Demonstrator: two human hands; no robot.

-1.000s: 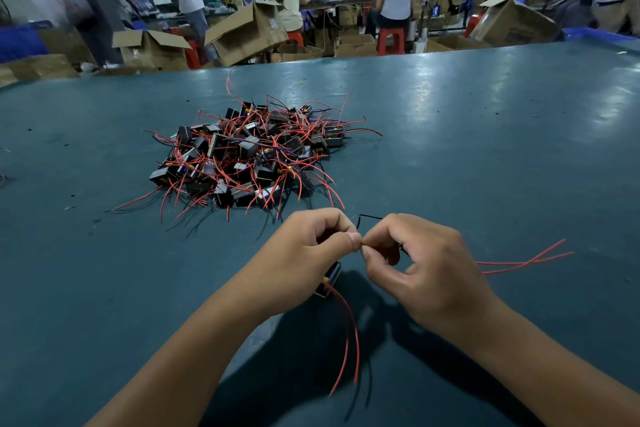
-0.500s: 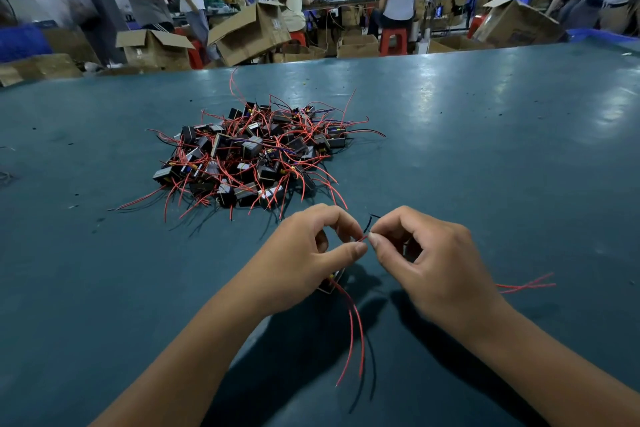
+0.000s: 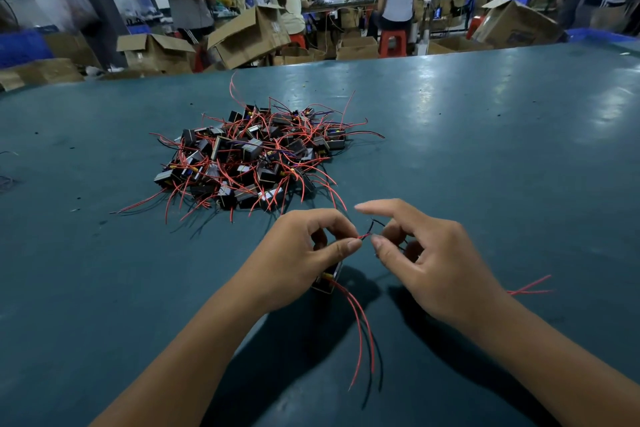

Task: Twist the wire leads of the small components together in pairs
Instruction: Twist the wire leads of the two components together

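1. While the left hand (image 3: 304,253) pinches the red wire leads (image 3: 363,236) between thumb and curled forefinger, a small component (image 3: 327,279) hangs beneath its palm, close to the near edge of the tabletop (image 3: 485,149).
2. The right hand (image 3: 426,260) sits just beside the left. Its forefinger is stretched out straight; its thumb and a curled finger meet at the same lead ends, where a black lead (image 3: 375,222) loops upward. Whether that pinch is firm cannot be told.
3. Two long red leads (image 3: 363,329) trail from the held component toward the near edge. Another red pair (image 3: 530,288) shows from behind the right wrist, toward the right edge.
4. The pile of untwisted components (image 3: 252,156) lies at mid-table, well apart from both hands.
5. Judgement: the twist is in progress, with most of the task remaining.
6. Risks:
   - The thin ends may slip from the right pinch, since only the fingertips bear on them.
   - The joint may spring open if released too soon.
   - The hanging component's weight may pull the leads apart.
   - The trailing leads may snag in the twist.
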